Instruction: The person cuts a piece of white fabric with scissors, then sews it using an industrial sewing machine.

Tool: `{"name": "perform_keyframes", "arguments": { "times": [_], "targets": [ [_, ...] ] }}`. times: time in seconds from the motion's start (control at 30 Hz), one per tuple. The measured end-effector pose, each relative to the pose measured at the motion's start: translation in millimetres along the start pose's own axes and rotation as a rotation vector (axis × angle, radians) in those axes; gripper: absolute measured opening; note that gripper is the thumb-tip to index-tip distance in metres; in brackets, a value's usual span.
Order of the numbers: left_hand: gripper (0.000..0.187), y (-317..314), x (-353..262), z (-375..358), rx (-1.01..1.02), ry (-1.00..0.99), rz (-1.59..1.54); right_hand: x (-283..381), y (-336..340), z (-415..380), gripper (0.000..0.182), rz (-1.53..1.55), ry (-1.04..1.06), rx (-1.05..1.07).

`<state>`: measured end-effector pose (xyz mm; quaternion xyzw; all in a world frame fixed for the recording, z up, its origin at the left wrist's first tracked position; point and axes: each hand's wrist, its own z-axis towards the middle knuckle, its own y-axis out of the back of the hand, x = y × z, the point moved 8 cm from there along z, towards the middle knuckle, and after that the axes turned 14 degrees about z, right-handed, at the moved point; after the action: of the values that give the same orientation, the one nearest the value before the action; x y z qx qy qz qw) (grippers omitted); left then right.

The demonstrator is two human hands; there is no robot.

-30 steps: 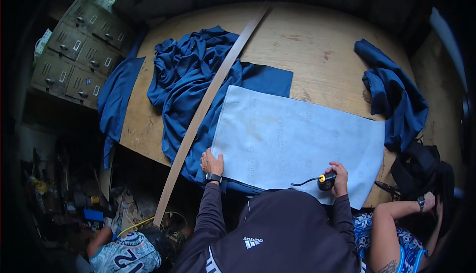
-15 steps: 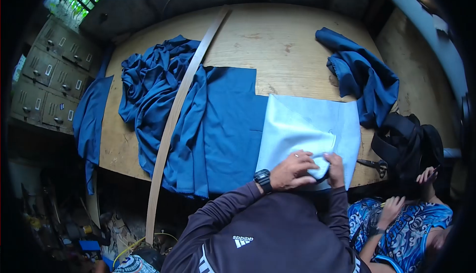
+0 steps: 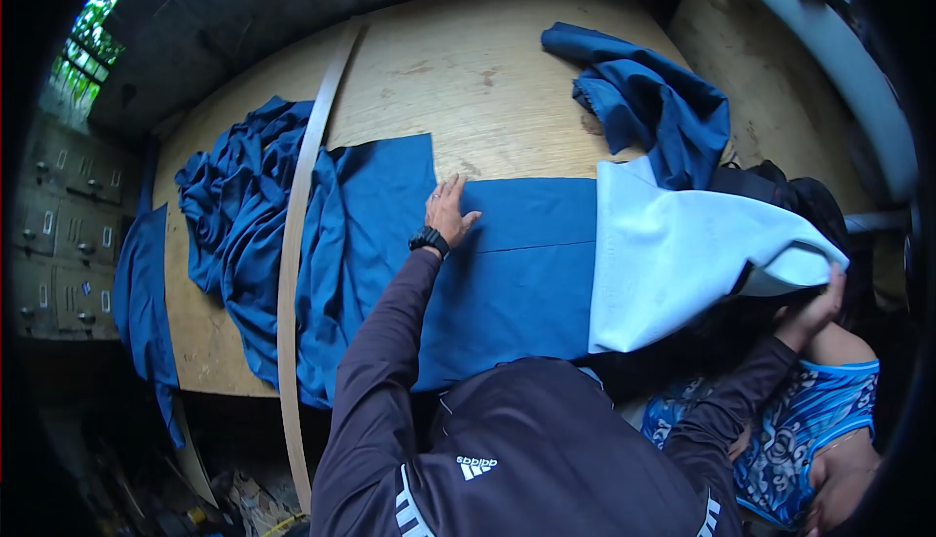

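Observation:
My left hand [image 3: 449,213] lies with fingers spread on the dark blue fabric [image 3: 517,283], close to the stepped notch in its far edge. A slit or line runs across this flat part of the cloth. Out to the right, my right hand [image 3: 824,308] grips the end of a light blue, stiff-looking sheet [image 3: 673,254]. The sheet's left part rests over the blue fabric, while its right end is lifted and curled beyond the table edge. Some of my right fingers are hidden behind the sheet.
A long wooden strip [image 3: 297,215] crosses the bunched blue cloth [image 3: 244,176] on the left of the wooden table [image 3: 487,49]. More blue cloth [image 3: 653,98] lies crumpled at the far right. A person in a patterned blue top [image 3: 795,439] sits at lower right. Metal lockers [image 3: 73,235] stand left.
My right hand has pulled the light blue sheet to the right, uncovering the blue fabric beneath. My left hand has let go of the sheet and moved left onto the cloth. The view has shifted.

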<state>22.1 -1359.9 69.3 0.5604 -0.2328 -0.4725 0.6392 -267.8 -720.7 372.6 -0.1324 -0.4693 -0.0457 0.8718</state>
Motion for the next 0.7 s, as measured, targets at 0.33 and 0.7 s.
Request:
{"name": "perform_keyframes", "arguments": {
  "times": [0.33,0.7],
  "targets": [
    [0.050,-41.8,-28.0,-6.7,0.471,-0.086,0.029,-94.4,27.1,-137.9,0.032,0.096,-0.471,-0.156],
    [0.036,197.7,141.3,-135.7,0.879,0.061,-0.206,-113.3,-44.0,-78.2,0.031,0.553,-0.692,-0.011]
  ]
}}
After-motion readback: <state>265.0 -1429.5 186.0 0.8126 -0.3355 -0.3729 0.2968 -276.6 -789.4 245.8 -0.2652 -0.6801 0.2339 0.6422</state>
